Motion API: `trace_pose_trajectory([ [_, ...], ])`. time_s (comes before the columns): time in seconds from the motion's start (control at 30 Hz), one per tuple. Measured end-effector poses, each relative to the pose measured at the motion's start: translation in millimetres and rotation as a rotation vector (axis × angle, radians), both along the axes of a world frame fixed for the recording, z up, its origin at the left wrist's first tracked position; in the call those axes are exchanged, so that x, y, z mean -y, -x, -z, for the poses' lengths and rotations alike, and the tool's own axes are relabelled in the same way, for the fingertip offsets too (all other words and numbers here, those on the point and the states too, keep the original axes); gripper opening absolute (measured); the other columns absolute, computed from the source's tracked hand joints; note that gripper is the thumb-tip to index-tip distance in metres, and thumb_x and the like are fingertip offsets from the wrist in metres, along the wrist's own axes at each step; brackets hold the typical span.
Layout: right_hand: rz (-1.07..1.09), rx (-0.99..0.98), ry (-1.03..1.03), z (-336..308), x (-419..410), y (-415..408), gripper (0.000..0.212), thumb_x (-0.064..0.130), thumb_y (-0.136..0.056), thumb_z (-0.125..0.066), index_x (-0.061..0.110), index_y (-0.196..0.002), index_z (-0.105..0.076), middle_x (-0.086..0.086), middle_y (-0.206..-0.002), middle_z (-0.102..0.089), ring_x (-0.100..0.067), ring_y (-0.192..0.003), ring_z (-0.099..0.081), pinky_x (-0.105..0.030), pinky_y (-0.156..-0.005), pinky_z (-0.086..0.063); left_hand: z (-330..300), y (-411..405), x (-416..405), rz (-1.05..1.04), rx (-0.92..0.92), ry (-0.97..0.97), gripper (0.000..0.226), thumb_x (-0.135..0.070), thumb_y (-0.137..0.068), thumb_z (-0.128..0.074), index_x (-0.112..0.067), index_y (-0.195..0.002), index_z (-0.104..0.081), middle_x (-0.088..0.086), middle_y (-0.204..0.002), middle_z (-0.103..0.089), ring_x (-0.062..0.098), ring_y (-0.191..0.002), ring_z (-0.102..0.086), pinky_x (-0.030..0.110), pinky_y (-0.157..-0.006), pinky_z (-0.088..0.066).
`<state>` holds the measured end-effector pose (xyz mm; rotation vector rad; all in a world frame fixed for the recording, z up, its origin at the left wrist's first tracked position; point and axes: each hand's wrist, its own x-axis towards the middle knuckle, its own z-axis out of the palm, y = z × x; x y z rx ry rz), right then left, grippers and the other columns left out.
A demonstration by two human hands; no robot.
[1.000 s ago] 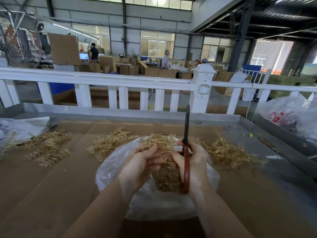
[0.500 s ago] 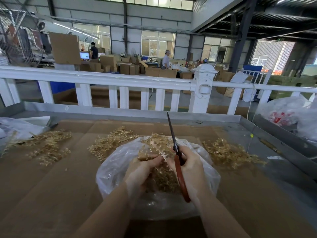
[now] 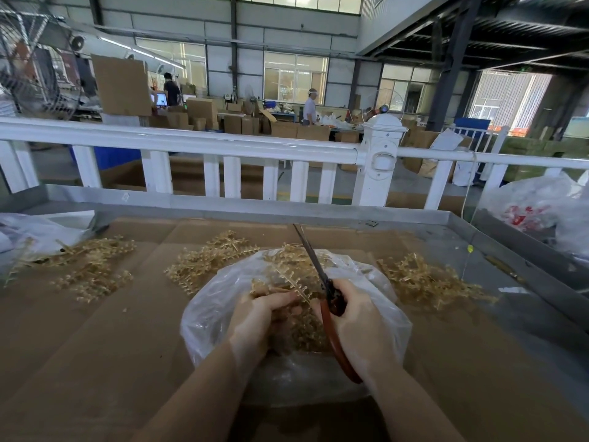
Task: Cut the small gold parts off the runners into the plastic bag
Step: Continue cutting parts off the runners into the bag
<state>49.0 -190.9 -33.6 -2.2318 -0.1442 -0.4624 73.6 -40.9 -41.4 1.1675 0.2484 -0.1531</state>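
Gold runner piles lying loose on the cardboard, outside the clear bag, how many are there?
3: one pile of gold plastic runners far left, one left of the clear plastic bag, one to its right. More may hide behind the bag.

- The bag (image 3: 223, 314) lies on the counter (image 3: 95, 362), lower centre of the frame.
- Both hands are over the bag: left hand (image 3: 258, 323) left, right hand (image 3: 360, 327) right, with the scissors (image 3: 328, 301).
- Runner piles sit at the frame's left (image 3: 86, 266), centre behind the bag (image 3: 207, 260), and right (image 3: 424, 279).
- A fence (image 3: 223, 145) runs behind the counter.
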Motion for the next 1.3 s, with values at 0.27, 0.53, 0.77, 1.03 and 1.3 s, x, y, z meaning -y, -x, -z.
trace_pose_trajectory([
  [0.27,-0.060,-0.009,-0.194,-3,1,-9,0.022,0.008,-0.084,-0.070,0.026,-0.096,-0.065,0.009,-0.081,-0.068,-0.003,-0.081,-0.065,-0.012,-0.071,-0.049,-2,2,3,0.074,0.073,0.038,0.042,-0.014,-0.055,-0.081,-0.001,-0.093,-0.069,0.010,-0.074,-0.073,0.016,-0.060,-0.070,0.018,-0.043,-0.048],
  [0.53,-0.112,-0.008,-0.163,-3,-5,-10,0.010,0.021,-0.086,-0.070,0.016,-0.094,-0.066,0.000,-0.082,-0.070,-0.011,-0.079,-0.066,-0.038,-0.077,-0.054,-7,1,9,0.021,-0.044,0.051,0.056,-0.017,-0.058,-0.083,0.002,-0.108,-0.066,0.017,-0.094,-0.074,0.032,-0.089,-0.071,0.041,-0.081,-0.057],
  [0.77,-0.052,0.004,0.060,-3,-2,1,0.023,0.050,-0.085,-0.062,0.032,-0.098,-0.057,0.015,-0.086,-0.063,0.001,-0.082,-0.056,-0.006,-0.068,-0.040,-13,-12,-3,-0.146,-0.092,0.304,0.008,-0.006,-0.080,-0.071,-0.003,-0.086,-0.066,0.004,-0.066,-0.070,0.011,-0.059,-0.068,0.021,-0.057,-0.058],
  [1.03,-0.065,-0.017,0.322,-1,-9,9,0.033,0.060,-0.089,-0.047,0.029,-0.103,-0.048,0.008,-0.097,-0.058,-0.012,-0.097,-0.054,-0.024,-0.077,-0.040,-21,-13,-4,-0.225,-0.093,0.341,0.027,-0.003,-0.085,-0.066,-0.001,-0.112,-0.063,0.009,-0.084,-0.068,0.015,-0.070,-0.065,0.021,-0.051,-0.057],
  [1.3,-0.100,-0.014,0.315,0,-11,8,0.036,0.062,-0.087,-0.048,0.029,-0.101,-0.048,0.006,-0.094,-0.059,-0.014,-0.093,-0.056,-0.029,-0.081,-0.046,-20,-9,-3,-0.222,-0.050,0.275,0.038,-0.005,-0.088,-0.064,0.005,-0.123,-0.059,0.010,-0.086,-0.066,0.019,-0.076,-0.064,0.027,-0.069,-0.055],
])
